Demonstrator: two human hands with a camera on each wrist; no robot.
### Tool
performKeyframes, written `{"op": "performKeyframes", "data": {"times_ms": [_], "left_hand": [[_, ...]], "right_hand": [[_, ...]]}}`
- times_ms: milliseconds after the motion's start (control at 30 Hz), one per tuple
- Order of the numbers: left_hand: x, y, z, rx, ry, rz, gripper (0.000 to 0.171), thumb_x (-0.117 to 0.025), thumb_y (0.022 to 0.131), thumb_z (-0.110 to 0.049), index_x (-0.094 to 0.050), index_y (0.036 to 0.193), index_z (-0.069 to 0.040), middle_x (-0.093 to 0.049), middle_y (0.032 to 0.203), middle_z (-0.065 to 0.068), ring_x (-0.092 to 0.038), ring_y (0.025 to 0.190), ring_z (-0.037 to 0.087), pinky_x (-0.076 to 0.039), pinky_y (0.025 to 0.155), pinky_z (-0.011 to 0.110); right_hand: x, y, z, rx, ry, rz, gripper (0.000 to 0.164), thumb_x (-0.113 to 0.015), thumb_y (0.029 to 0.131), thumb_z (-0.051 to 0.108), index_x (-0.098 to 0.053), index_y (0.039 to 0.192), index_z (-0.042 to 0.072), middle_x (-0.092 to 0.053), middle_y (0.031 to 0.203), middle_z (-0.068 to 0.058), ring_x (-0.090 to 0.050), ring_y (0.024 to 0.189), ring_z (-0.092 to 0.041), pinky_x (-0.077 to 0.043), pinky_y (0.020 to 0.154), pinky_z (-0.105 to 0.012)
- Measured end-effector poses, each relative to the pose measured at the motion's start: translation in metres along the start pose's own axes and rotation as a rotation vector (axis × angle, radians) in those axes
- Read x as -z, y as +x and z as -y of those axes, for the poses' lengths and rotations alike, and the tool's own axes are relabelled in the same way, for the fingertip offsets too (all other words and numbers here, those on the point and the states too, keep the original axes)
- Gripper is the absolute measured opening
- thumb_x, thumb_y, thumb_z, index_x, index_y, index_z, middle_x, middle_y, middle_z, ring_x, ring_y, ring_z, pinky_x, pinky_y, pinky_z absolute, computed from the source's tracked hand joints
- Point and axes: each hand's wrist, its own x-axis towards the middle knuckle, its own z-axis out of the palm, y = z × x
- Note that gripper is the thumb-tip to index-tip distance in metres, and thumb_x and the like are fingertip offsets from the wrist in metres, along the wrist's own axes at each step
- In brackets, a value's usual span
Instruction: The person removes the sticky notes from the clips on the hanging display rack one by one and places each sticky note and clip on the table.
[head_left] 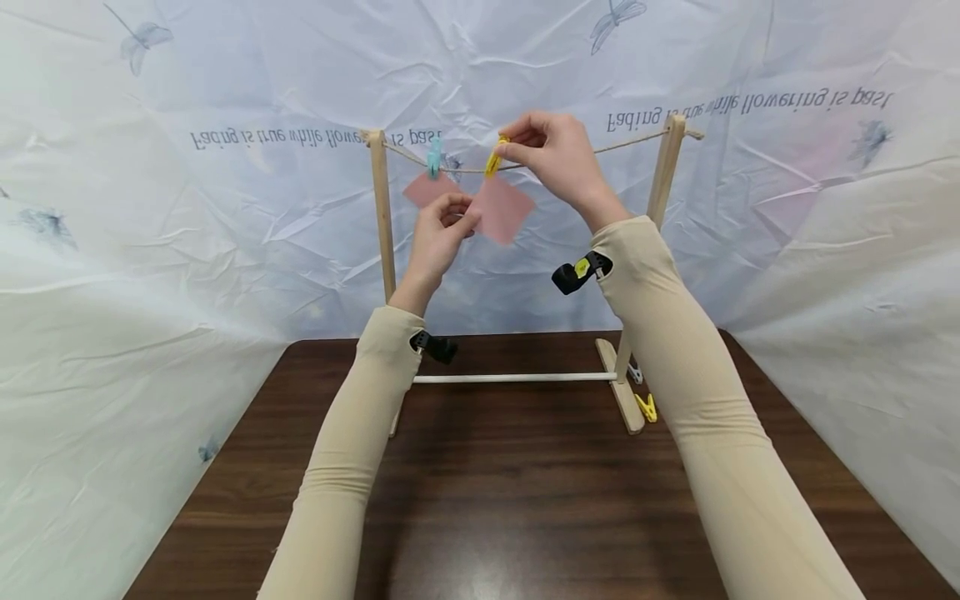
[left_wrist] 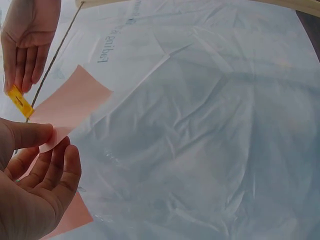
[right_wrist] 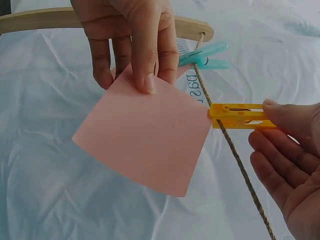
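Observation:
My left hand [head_left: 444, 233] pinches one corner of a pink square of paper [right_wrist: 145, 132] between thumb and fingers. With thumb and fingertips, my right hand [head_left: 558, 158] grips the handle end of a yellow clothespin [right_wrist: 240, 116]. That clothespin's jaws sit over the twine line [right_wrist: 240, 162], right at the paper's top corner. Further left on the line, a light blue clothespin [head_left: 434, 158] holds a second pink paper [head_left: 423, 190], partly hidden behind my left hand.
The twine runs between two wooden posts [head_left: 663, 175], joined low down by a white rod [head_left: 517, 378]. On the dark wooden table [head_left: 525, 483], another yellow clothespin [head_left: 647, 407] and a grey one [head_left: 635, 372] lie by the right foot. A printed white sheet [head_left: 300, 225] hangs behind.

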Motion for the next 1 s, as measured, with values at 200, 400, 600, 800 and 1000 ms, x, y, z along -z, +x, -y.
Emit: {"op": "performKeyframes", "data": {"times_ms": [200, 400, 600, 800, 1000], "left_hand": [[0.002, -0.001, 0.000, -0.005, -0.006, 0.004, 0.023, -0.067, 0.098, -0.010, -0.066, 0.118, 0.002, -0.066, 0.105, 0.009, -0.064, 0.089, 0.017, -0.055, 0.090, 0.045], [0.004, -0.004, 0.000, -0.002, -0.008, -0.004, 0.022, -0.068, 0.098, -0.009, -0.066, 0.117, 0.003, -0.066, 0.101, 0.007, -0.065, 0.087, 0.015, -0.057, 0.083, 0.032], [0.005, -0.007, 0.000, -0.003, -0.012, -0.003, 0.024, -0.067, 0.098, -0.009, -0.064, 0.119, 0.003, -0.065, 0.104, 0.009, -0.064, 0.089, 0.016, -0.057, 0.085, 0.036], [0.007, -0.011, -0.002, -0.001, -0.032, 0.000, 0.023, -0.068, 0.097, -0.008, -0.064, 0.118, 0.002, -0.065, 0.103, 0.006, -0.064, 0.089, 0.015, -0.056, 0.086, 0.036], [0.013, -0.017, -0.003, -0.023, -0.021, 0.012, 0.028, -0.068, 0.098, -0.013, -0.064, 0.120, 0.003, -0.065, 0.105, 0.006, -0.063, 0.090, 0.014, -0.055, 0.084, 0.031]], "right_hand": [[0.000, -0.001, 0.003, 0.031, 0.057, -0.080, 0.022, -0.074, 0.094, 0.018, -0.074, 0.109, 0.002, -0.072, 0.100, -0.005, -0.066, 0.087, -0.016, -0.050, 0.076, -0.024], [0.003, -0.002, -0.001, 0.053, 0.112, -0.160, 0.023, -0.075, 0.093, 0.016, -0.073, 0.110, 0.001, -0.071, 0.101, -0.006, -0.066, 0.088, -0.014, -0.049, 0.075, -0.022], [0.010, -0.007, -0.002, 0.073, 0.114, -0.184, 0.023, -0.074, 0.094, 0.015, -0.072, 0.112, 0.001, -0.069, 0.103, -0.003, -0.065, 0.092, -0.013, -0.052, 0.084, -0.024], [0.016, -0.019, 0.003, 0.080, 0.144, -0.210, 0.028, -0.075, 0.093, 0.015, -0.070, 0.118, 0.003, -0.065, 0.101, 0.001, -0.063, 0.095, -0.014, -0.052, 0.089, -0.024], [0.026, -0.030, 0.001, 0.080, 0.191, -0.288, 0.035, -0.076, 0.092, 0.014, -0.069, 0.124, 0.003, -0.064, 0.101, 0.001, -0.061, 0.098, -0.015, -0.052, 0.092, -0.024]]}}
